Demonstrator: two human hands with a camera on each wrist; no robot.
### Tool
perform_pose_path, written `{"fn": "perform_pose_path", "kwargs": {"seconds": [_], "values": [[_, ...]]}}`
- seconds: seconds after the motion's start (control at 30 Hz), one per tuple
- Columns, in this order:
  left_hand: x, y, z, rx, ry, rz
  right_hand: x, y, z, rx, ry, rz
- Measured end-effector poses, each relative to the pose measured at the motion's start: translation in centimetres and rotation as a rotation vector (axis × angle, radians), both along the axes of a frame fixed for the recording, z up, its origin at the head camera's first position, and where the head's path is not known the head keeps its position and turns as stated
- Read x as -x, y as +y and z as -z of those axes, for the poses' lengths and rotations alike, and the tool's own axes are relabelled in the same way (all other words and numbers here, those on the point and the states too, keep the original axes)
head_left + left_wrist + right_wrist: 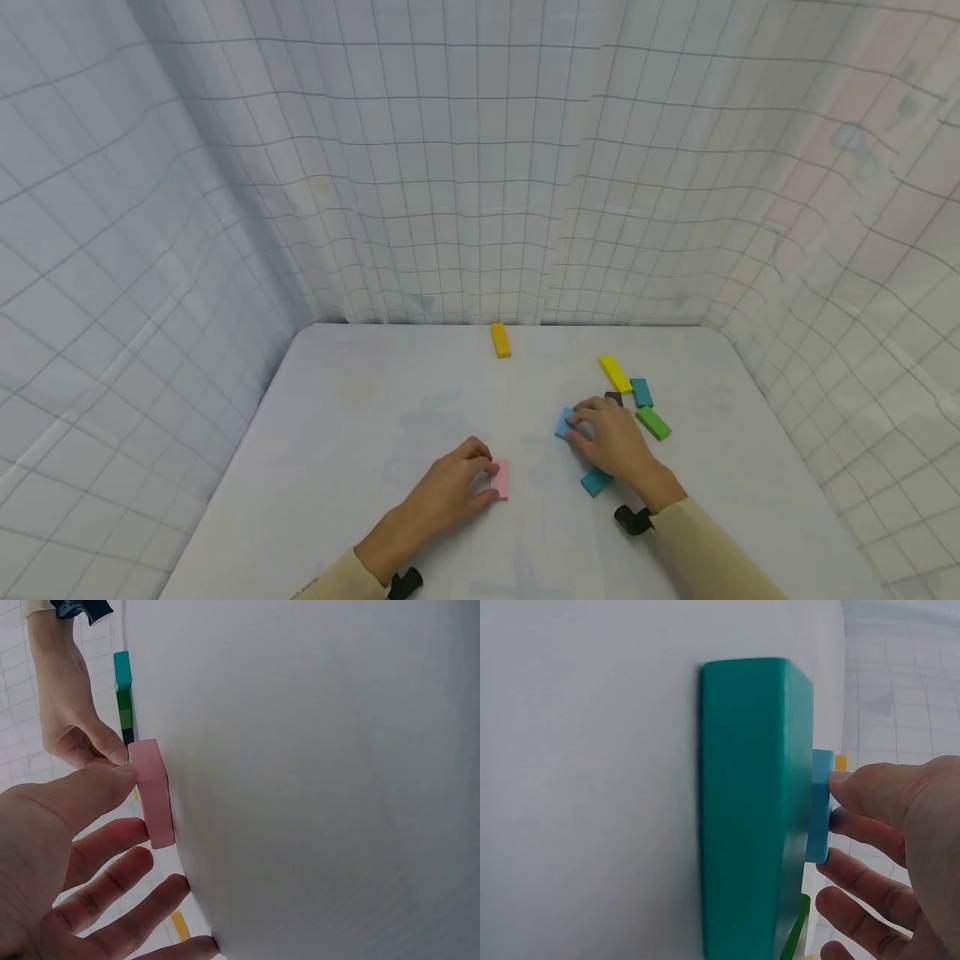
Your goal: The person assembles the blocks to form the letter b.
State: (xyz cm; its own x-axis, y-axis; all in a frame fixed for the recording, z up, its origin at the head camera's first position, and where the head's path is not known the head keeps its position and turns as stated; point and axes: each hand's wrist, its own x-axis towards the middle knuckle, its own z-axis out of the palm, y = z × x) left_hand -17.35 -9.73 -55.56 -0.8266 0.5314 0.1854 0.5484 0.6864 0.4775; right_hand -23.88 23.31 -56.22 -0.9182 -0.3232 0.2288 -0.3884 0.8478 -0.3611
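In the head view, a pink block (501,481) lies at the front middle of the white table. My left hand (453,487) holds it at its left edge between thumb and fingertips, the other fingers (142,922) spread toward the tabletop. To the right, my right hand (611,433) pinches a light blue block (564,423) with its thumb (874,784) and fingertips; part of that block is covered by the hand. Under my right wrist lies a teal block (595,481), close and large in the right wrist view, with no finger on it.
Beyond my right hand lie a yellow block (615,373), a smaller teal block (641,392), a green block (653,422) and a dark block (614,397), partly hidden. An orange-yellow block (501,340) sits near the table's far edge. Grid-patterned curtains (480,167) enclose the table.
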Motion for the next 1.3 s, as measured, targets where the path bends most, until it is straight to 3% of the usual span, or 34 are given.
{"fn": "perform_pose_path", "kwargs": {"seconds": [0.23,0.67,1.03,1.3], "values": [[-0.4,0.1,-0.4,0.009,0.003,0.021,0.3,-0.8,-0.3,0.03,-0.022,-0.007],[-0.4,0.1,-0.1,-0.017,-0.002,-0.01,1.1,-2.2,0.0,0.067,-0.068,-0.016],[-0.6,0.0,0.1,-0.034,-0.013,-0.038,1.7,-3.8,0.3,0.189,-0.208,-0.033],[-0.5,0.1,-0.1,-0.05,-0.033,-0.033,1.8,-4.9,0.1,0.21,-0.234,-0.032]]}}
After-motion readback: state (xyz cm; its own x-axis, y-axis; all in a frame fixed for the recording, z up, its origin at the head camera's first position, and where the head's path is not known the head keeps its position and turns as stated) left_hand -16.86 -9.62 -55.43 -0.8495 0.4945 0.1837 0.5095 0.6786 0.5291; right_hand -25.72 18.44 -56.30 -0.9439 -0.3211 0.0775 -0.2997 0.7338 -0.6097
